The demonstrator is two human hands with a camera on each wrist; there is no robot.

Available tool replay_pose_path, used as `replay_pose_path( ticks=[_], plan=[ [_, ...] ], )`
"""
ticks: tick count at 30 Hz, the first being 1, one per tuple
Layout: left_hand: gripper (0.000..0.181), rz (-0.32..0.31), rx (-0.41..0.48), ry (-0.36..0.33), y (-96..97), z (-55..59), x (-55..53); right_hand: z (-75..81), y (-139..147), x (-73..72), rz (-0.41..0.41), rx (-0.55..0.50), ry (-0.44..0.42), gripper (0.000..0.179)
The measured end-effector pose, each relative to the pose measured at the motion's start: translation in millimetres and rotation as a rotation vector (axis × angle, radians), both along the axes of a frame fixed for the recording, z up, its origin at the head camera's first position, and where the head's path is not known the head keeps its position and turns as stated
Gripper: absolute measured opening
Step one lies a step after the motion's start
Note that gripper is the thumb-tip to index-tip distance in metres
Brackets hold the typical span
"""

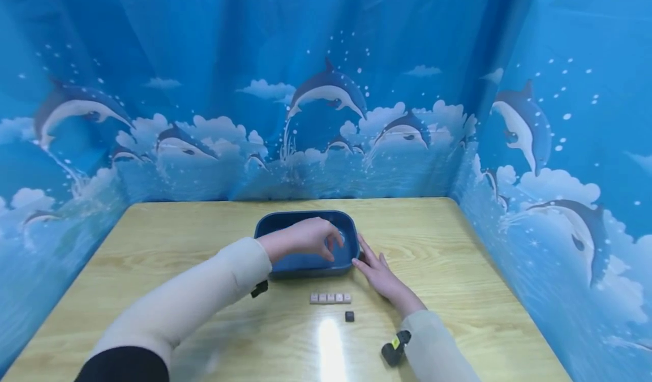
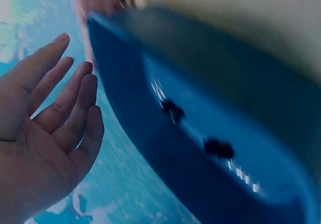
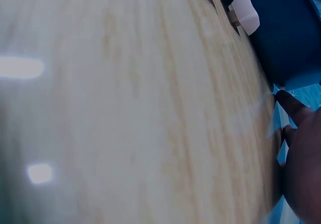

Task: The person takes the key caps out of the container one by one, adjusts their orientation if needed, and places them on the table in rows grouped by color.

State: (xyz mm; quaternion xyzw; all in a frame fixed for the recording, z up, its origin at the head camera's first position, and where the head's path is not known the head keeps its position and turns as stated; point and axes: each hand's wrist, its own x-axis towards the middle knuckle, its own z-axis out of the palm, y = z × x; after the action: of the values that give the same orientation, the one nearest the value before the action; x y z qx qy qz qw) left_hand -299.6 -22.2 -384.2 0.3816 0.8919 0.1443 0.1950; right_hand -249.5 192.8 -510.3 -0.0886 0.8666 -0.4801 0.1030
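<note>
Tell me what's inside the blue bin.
The left wrist view shows two blurred dark shapes and pale specks in the blue bin, too unclear to identify. In the head view, the left hand hides part of the interior.

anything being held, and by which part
Nothing looks held: the left hand is empty over the blue bin, and the right hand seems only to touch its side.

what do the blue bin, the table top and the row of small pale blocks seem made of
The blue bin looks like smooth moulded plastic: rounded corners, shiny highlights inside. The table top looks like wood or wood-effect laminate, glossy, with visible grain and a bright reflection. The row of pale blocks may be plastic, given its neat, even shapes; its finish is too small to judge.
</note>
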Motion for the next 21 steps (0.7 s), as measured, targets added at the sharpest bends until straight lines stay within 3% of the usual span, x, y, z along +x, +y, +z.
replay_pose_path(
  ticks=[5, 9, 21],
  plan=[
    [0.038, 0.017, -0.07, -0.005, 0.2, -3.4, -28.4, -0.7, -0.1, 0.0, -0.006, 0.004, -0.001, 0.067],
    [0.043, 0.012, -0.118, 0.001, 3.9, -9.7, -44.6, -1.8, 0.1, -0.6, -0.006, 0.001, 0.007, 0.066],
    [0.045, 0.02, -0.274, 0.061, 14.3, -35.9, -71.8, -0.4, -0.3, 2.1, -0.032, -0.002, -0.013, 0.066]
  ],
)
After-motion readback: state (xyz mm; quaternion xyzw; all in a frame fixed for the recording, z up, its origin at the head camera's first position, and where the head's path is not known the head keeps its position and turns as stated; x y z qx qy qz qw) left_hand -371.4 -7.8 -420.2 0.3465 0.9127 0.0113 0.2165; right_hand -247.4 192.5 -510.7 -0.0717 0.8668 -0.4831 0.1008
